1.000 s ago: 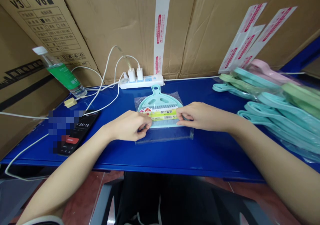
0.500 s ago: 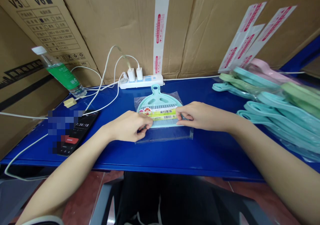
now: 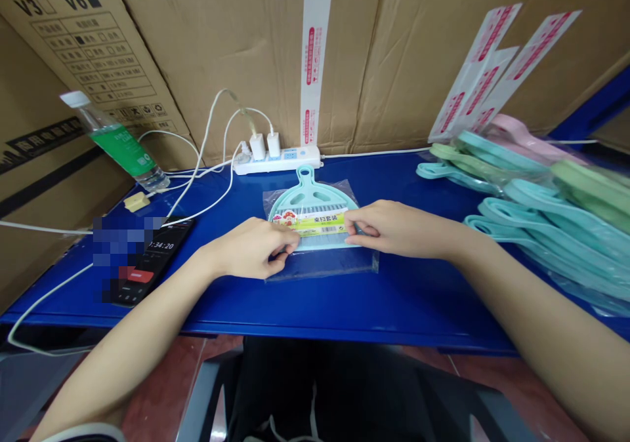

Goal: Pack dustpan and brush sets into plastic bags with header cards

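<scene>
A light blue dustpan and brush set [image 3: 315, 196] lies flat on the blue table in a clear plastic bag, its looped handle pointing away from me. A yellow-green label [image 3: 319, 222] with printed characters runs across its middle. My left hand [image 3: 258, 248] is closed at the left end of the label, fingertips curled onto the bag. At the label's right end my right hand [image 3: 374, 227] pinches the edge between thumb and fingers. The clear lower part of the bag spreads flat below the dustpan.
Bagged blue, green and pink dustpan sets [image 3: 556, 232] are piled at the right. A white power strip [image 3: 280, 160] with chargers and cables lies behind the set. On the left are a phone [image 3: 160, 248], a bottle [image 3: 121, 147] and a yellow block [image 3: 136, 201]. Cardboard boxes [image 3: 246, 42] stand behind.
</scene>
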Available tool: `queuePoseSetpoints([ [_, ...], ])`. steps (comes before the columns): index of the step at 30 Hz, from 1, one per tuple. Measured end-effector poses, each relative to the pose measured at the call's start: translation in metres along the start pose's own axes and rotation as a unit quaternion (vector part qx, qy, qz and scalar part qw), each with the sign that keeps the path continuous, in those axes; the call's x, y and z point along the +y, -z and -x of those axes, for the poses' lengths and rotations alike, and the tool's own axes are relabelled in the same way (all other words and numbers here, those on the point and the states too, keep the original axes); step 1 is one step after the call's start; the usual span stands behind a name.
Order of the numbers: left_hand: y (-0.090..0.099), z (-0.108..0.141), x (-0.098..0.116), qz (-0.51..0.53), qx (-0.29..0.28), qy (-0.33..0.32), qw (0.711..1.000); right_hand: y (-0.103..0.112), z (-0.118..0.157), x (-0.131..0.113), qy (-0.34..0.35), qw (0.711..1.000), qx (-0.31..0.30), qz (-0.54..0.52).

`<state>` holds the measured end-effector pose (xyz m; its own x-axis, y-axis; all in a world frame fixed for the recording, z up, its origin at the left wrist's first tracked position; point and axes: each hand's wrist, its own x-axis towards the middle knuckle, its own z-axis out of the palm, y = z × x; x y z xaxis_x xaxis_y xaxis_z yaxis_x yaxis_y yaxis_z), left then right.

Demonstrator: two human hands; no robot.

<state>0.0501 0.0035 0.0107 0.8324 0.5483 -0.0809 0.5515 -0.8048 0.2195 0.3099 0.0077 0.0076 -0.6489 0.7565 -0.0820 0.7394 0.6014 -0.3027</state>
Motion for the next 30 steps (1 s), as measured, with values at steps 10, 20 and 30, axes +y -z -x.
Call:
queuePoseSetpoints([
  [10,-0.0018,-0.0014,-0.0008,-0.005,0.002,0.001,1.0,-0.0006,0.001,-0.0015,0.004,1.0,0.007,0.008],
  [20,-0.0019,-0.001,0.0002,-0.024,0.004,0.003,1.0,-0.0009,0.0014,-0.0008,0.007,1.0,0.008,0.005],
  [30,-0.0025,-0.0007,0.0011,-0.041,0.001,0.005,0.999,-0.0011,0.0019,-0.0007,0.011,1.0,0.013,0.004],
])
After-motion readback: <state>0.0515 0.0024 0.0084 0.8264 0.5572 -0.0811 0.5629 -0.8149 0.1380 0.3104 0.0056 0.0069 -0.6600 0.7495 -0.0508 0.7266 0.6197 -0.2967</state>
